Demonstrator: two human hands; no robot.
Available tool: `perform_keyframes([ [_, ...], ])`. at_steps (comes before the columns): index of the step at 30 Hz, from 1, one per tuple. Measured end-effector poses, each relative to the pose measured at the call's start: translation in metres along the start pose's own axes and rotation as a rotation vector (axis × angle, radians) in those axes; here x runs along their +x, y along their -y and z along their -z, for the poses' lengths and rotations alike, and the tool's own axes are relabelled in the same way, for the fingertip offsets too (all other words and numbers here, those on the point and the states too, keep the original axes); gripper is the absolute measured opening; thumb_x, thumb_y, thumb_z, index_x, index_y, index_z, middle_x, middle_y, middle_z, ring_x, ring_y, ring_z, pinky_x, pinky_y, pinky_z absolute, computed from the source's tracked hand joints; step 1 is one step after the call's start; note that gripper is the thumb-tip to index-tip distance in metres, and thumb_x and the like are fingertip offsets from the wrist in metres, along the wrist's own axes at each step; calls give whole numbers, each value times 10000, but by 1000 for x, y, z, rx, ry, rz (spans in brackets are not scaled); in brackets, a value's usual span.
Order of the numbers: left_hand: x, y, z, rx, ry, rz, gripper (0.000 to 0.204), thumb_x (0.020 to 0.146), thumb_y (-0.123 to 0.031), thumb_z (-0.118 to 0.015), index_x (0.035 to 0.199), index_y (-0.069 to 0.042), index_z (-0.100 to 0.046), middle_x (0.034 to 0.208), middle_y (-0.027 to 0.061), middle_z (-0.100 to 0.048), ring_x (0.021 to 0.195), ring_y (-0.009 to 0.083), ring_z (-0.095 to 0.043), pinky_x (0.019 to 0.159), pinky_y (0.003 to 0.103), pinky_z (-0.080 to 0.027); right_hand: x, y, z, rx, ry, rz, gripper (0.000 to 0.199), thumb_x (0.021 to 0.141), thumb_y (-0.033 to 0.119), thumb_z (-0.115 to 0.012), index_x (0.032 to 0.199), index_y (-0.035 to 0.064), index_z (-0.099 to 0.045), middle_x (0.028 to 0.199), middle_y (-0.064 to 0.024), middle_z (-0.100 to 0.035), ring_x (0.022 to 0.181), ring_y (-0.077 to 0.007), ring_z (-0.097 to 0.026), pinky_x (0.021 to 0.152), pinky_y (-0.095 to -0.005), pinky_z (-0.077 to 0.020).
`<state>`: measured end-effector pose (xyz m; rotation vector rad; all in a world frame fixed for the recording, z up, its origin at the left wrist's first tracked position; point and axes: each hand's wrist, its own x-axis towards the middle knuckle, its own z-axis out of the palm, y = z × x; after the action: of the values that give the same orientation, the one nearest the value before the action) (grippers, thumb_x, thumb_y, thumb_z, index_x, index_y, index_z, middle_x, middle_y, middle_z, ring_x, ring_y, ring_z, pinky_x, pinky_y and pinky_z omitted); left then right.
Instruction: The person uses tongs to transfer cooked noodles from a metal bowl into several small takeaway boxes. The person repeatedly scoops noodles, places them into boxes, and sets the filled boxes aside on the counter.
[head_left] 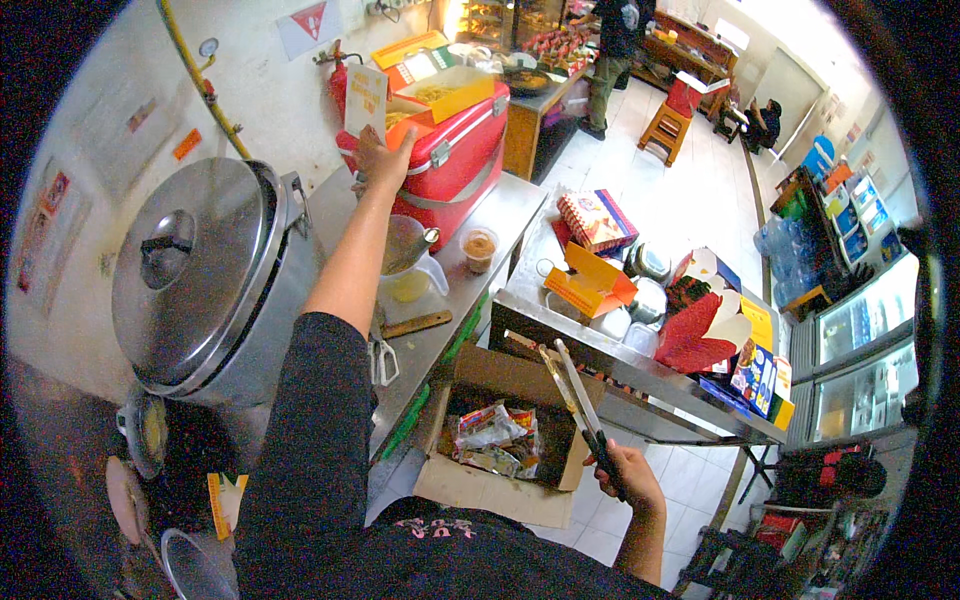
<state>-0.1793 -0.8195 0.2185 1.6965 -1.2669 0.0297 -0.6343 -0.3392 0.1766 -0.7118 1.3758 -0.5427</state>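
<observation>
My left hand [383, 160] reaches forward and grips the near edge of an open orange and white takeaway box [468, 97], which sits on a red cooler box [455, 170]. Pale yellow noodles or fries [432, 94] lie inside; I cannot tell which. At the lower right, my right hand [625, 474] is closed around the black handles of metal tongs [575, 392]. Their tips point up and away, slightly apart, with nothing between them. On the steel counter by my left forearm are a clear measuring jug [408, 285] and a small tub of brown powder [479, 247].
A large lidded steel pot [195, 270] stands at left. Below the counter sits a cardboard box [445, 480] of wrappers. A steel table [640, 375] at right holds folded food cartons [705, 325] and containers. Beyond, one person [612, 50] stands and another [766, 124] sits low.
</observation>
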Motion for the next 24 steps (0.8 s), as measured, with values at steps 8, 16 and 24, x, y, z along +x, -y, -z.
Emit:
perform_keyframes([
  [8, -113, -55, 56, -854, -121, 64, 736, 825, -303, -736, 1381, 0, -361, 1279, 170, -498, 1195, 301, -484, 1051, 412, -374, 16, 5, -13, -20, 44, -16, 580, 1009, 547, -404, 890, 43, -665, 571, -4, -504, 403, -114, -428, 372, -269, -299],
  [16, -453, 105, 293, -990, 1298, 591, 377, 1005, -378, -556, 1129, -38, -662, 925, 20, -668, 761, 126, -621, 691, 309, -543, 90, -2, -42, 138, 24, -9, 590, 911, 732, -408, 872, 170, -584, 548, 22, -470, 376, -92, -351, 330, -243, -231],
  [24, -600, 382, 499, 524, -860, 1094, 1084, 686, -776, -670, 1322, 74, -449, 1291, 250, -526, 1201, 382, -512, 1026, 450, -408, 91, 41, -167, -733, 293, 214, 459, 984, 484, -524, 877, 64, -674, 653, 11, -576, 517, -92, -501, 458, -253, -366],
])
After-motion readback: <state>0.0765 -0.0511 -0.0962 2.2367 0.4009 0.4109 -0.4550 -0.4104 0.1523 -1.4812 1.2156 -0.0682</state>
